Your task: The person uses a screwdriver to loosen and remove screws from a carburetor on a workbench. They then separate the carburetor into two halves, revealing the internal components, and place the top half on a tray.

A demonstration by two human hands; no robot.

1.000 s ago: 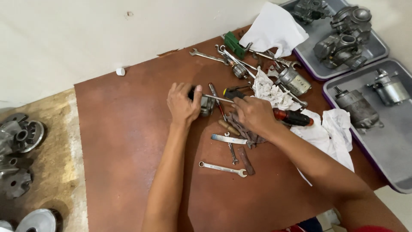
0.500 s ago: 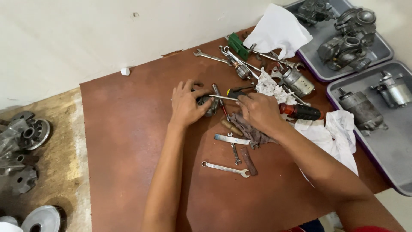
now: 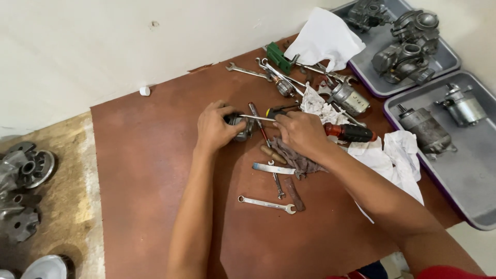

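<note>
Part (image 3: 241,127), small, metal, mid-board toward wall edge, clamped in left hand (image 3: 216,128). Right hand (image 3: 300,133) grips screwdriver (image 3: 258,118); shaft lies level, tip at part. Hands close, left nearer.

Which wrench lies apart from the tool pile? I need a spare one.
The small silver wrench lying alone on the brown board, nearest the camera, below both hands; the other wrenches lie up by the wall.
</note>
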